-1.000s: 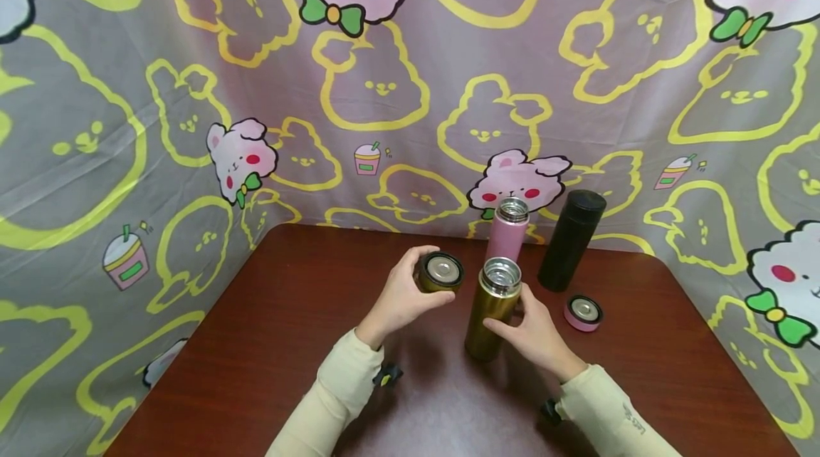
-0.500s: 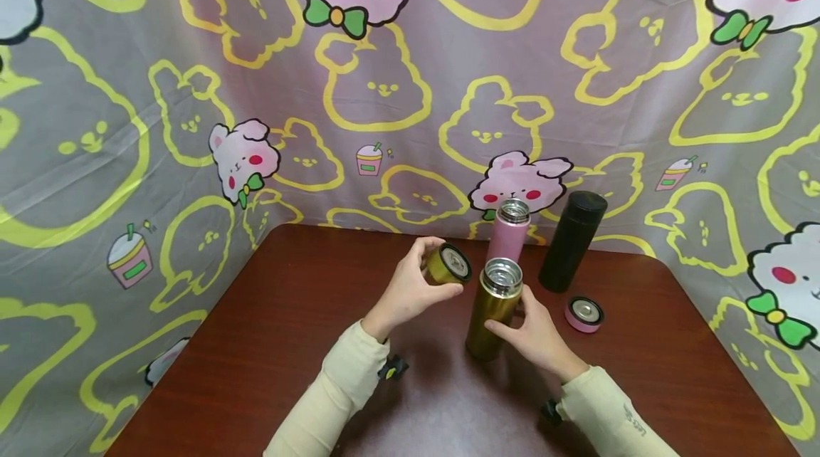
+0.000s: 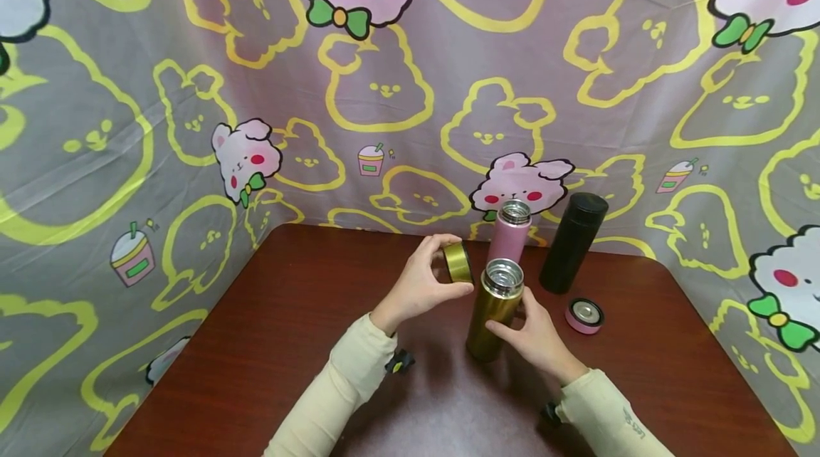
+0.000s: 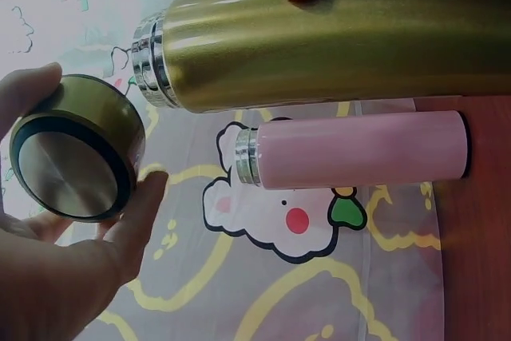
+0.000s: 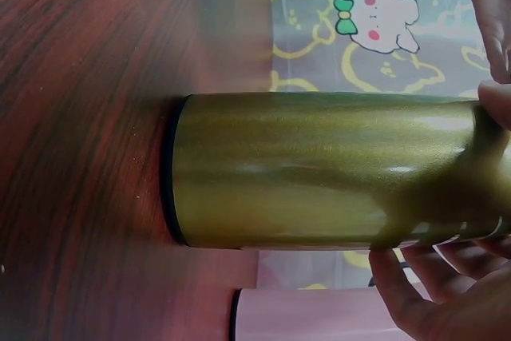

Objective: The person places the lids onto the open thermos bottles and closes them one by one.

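A gold thermos bottle stands upright on the table, its steel mouth uncovered. My right hand grips it from the right, thumb across the front and fingers behind. Just left of the bottle's mouth, my left hand holds the gold lid tipped on its side, between thumb and fingers. In the left wrist view, the lid's round metal face with a black ring shows, apart from the bottle's neck. The bottle's black base sits at the table surface in the right wrist view.
Behind the gold bottle stands a lidless pink thermos. To its right is a black thermos with its top on. A pink lid lies inner side up on the brown table. Patterned cloth hangs behind.
My left hand has moved slightly right, closer to the bottle's mouth, and has turned the lid so its inner side now faces away from the head view. The right hand and gold bottle stay put.
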The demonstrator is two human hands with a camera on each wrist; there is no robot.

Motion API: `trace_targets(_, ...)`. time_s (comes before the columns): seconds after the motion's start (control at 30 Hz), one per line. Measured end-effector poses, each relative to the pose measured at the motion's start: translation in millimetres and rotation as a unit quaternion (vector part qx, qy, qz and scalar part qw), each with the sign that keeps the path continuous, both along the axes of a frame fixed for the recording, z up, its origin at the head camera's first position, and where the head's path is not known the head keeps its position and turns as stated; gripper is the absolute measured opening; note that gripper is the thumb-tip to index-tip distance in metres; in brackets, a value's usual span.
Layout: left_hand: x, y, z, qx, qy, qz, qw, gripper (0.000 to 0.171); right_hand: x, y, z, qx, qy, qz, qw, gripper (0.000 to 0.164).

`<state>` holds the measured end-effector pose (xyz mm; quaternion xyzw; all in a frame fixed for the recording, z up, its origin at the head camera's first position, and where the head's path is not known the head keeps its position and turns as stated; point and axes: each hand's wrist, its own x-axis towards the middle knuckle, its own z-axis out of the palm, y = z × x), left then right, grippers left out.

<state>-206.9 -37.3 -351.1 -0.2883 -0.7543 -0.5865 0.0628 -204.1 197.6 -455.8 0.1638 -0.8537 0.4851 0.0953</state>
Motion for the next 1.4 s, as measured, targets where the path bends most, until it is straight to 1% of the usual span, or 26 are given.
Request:
trace_targets(0.1, 7.9, 1.0, 11.4, -0.006, 0.002, -0.001, 1.0000, 0.062, 0.4, 0.6, -0.5, -0.001, 0.000, -0.001, 1.000, 0.068)
trace_targets(0.17, 8.6, 2.1, 13.6, -0.009, -0.002, 0.003, 0.9999, 0.064, 0.4, 1.1, -0.7, -0.003, -0.001, 0.001, 1.000, 0.068)
trace_targets(0.23, 3.6, 3.5, 8.6, -0.013, -0.006, 0.009, 0.9999, 0.068, 0.2, 1.4, -0.8, -0.005, -0.001, 0.002, 1.000, 0.068)
trace_targets(0.33, -6.2, 6.0, -2.1, -0.017, -0.009, 0.016, 0.9997, 0.071, 0.4, 1.7, -0.5, -0.009, -0.004, 0.006, 1.000, 0.068)
trace_targets(0.4, -11.7, 7.6, -8.5, -0.020, 0.003, 0.019, 0.9996, 0.072, 0.7, 1.6, -0.2, -0.010, -0.005, 0.005, 1.000, 0.068)
trace_targets(0.43, -12.7, 8.3, -9.6, -0.021, 0.010, 0.020, 0.9995, 0.072, 0.6, 1.6, -0.5, -0.010, -0.005, 0.005, 1.000, 0.068)
trace_targets(0.47, -9.7, 9.0, -5.7, -0.022, 0.014, 0.019, 0.9995, 0.071, 0.4, 1.6, -0.7, -0.010, -0.005, 0.005, 1.000, 0.068)
trace_targets(0.67, -11.9, 16.1, -3.7, -0.038, 0.058, 0.027, 0.9972, 0.069, -0.3, 1.6, -1.3, -0.004, 0.009, 0.003, 1.000, 0.069)
trace_targets(0.7, -15.8, 17.8, -7.6, -0.040, 0.065, 0.030, 0.9967, 0.070, 0.0, 1.4, -1.1, -0.004, 0.011, 0.003, 1.000, 0.069)
trace_targets(0.77, -16.5, 20.9, -7.1, -0.043, 0.069, 0.030, 0.9963, 0.069, -0.1, 1.5, -1.5, -0.003, 0.014, 0.001, 1.000, 0.069)
trace_targets(0.9, -17.2, 26.8, -5.2, -0.042, 0.058, 0.027, 0.9970, 0.071, -0.1, 1.2, -2.9, -0.004, 0.020, 0.000, 1.000, 0.068)
trace_targets(1.07, -17.1, 33.1, -3.8, -0.037, 0.025, 0.025, 0.9987, 0.081, -0.6, 1.5, -4.1, -0.006, 0.023, 0.005, 1.000, 0.067)
trace_targets(1.13, -17.2, 35.3, -3.5, -0.034, 0.018, 0.021, 0.9991, 0.082, -0.6, 1.9, -3.9, -0.006, 0.022, 0.009, 1.000, 0.067)
trace_targets(1.4, -17.4, 42.7, -4.2, -0.047, 0.035, 0.016, 0.9982, 0.079, -1.3, 3.3, -5.3, -0.008, 0.021, 0.025, 0.999, 0.066)
